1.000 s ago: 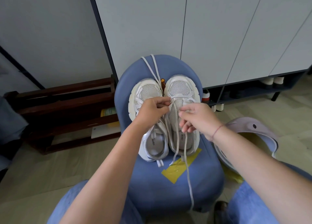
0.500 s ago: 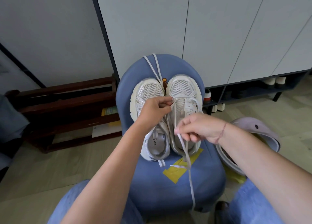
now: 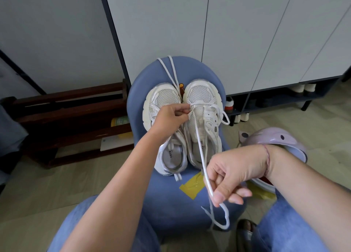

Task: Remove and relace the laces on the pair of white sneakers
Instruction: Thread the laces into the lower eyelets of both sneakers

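Right hand [image 3: 233,173] drew the white cord shoelace [image 3: 199,143] back, gripping it; left hand [image 3: 170,118] pinched it at the toe eyelets of the white mesh sneaker [image 3: 201,95], so relacing was underway, next eyelet likely due.

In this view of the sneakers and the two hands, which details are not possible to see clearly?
All in the head view:
1. The left hand covers the eyelets of one sneaker.
2. Which eyelet of the other sneaker the lace passes through: too small, partly behind fingers.
3. The lace's end below the right hand: blurred.
4. Shoes under the cabinet: dark, small.
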Demonstrator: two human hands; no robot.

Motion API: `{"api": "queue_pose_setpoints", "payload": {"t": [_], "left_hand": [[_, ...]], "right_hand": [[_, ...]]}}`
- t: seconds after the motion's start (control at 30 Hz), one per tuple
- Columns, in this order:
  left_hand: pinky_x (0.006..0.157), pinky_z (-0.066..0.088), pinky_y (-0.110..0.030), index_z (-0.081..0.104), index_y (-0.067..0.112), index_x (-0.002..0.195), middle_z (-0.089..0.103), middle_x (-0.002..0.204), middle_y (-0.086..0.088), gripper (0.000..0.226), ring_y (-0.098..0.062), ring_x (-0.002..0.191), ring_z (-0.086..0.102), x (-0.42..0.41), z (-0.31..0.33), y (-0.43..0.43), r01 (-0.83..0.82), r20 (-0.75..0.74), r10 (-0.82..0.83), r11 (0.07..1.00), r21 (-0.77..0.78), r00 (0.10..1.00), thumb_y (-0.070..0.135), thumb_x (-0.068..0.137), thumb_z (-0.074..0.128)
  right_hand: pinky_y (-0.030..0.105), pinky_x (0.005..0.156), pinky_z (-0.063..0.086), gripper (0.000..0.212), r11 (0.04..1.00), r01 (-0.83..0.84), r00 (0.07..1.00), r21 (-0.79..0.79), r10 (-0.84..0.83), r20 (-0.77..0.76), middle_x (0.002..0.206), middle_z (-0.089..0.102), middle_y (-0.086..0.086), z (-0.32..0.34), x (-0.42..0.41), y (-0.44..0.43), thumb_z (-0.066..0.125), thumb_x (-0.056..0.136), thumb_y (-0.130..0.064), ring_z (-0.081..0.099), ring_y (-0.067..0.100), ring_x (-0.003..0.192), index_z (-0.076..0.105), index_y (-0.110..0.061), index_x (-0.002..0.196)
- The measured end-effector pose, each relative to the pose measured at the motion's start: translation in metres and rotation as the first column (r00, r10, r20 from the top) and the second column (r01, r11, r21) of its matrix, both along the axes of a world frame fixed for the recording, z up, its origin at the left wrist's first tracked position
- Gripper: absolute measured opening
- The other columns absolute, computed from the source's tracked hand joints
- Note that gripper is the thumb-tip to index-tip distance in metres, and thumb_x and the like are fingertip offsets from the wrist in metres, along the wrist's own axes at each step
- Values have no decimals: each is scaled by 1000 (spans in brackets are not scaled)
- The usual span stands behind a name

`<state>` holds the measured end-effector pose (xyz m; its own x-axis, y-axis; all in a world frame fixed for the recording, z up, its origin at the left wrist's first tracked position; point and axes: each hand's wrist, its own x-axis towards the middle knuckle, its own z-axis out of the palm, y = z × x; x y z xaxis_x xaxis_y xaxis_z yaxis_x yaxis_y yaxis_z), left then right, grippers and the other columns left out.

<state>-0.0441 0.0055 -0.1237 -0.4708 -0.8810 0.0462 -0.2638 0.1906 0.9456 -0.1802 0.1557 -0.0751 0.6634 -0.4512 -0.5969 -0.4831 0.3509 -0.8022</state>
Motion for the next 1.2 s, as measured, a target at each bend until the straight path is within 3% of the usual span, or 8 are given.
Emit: {"api": "queue_pose_setpoints", "payload": {"t": [0.13,0.2,0.27,0.33,0.43,0.8,1.03,1.2], "left_hand": [[77,50,-6,67,8,123,66,101,1,35,-4,85,60,0,1,0,1,-8,-1,1000,8,1000,-5,91,62],[78,50,-7,67,8,122,66,101,1,35,-4,85,60,0,0,-1,3,-6,-3,1000,9,1000,-5,90,62],[77,50,-7,67,8,122,66,100,1,35,-4,84,61,0,-1,-2,5,-8,-5,1000,10,1000,-5,90,62],[78,50,-7,67,8,122,67,100,1,35,-3,84,61,0,0,-2,7,-8,-7,1000,8,1000,-5,90,62],[78,50,-7,67,9,123,67,102,0,36,-3,86,61,0,0,-2,12,-3,-12,1000,4,1000,-5,90,62],[78,48,-5,66,8,123,66,96,8,37,3,83,61,1,-1,-2,17,9,-17,1000,-24,1000,-5,89,63],[74,49,-7,66,8,124,66,97,6,38,1,81,60,0,-1,-2,18,9,-17,1000,-23,1000,-5,89,62],[78,51,-10,65,8,125,68,102,2,37,-4,87,61,1,2,0,18,6,-18,1000,-21,1000,-4,90,62]], "right_hand": [[15,48,48,15,996,56,965,-68,-71,-253,73,67,9,-16,-3,-6,61,91,-13,62,9,51,66,0,96],[17,48,49,14,962,193,917,-192,-246,-313,75,67,13,-20,-6,-11,60,91,-11,63,10,52,64,2,94],[19,45,49,8,816,483,823,-318,-547,-153,70,66,12,-17,-7,-19,59,91,-7,61,12,49,63,0,92],[20,42,47,9,567,728,632,-385,-773,57,66,65,12,-14,-9,-30,58,92,-5,60,13,46,62,-1,98],[20,40,47,17,375,853,463,-364,-865,193,62,63,11,-17,-3,-46,52,95,-3,59,13,43,56,-4,111],[13,31,32,23,357,820,443,-446,-890,102,39,55,-4,-34,13,-72,56,94,-8,44,3,29,57,-9,71],[13,37,32,20,664,639,699,-388,-712,-67,47,59,-1,-31,5,-51,64,88,-8,41,3,33,61,-9,68],[15,37,33,21,585,677,637,-447,-770,-43,51,61,0,-39,7,-49,64,89,-13,45,5,34,60,-11,69]]}}
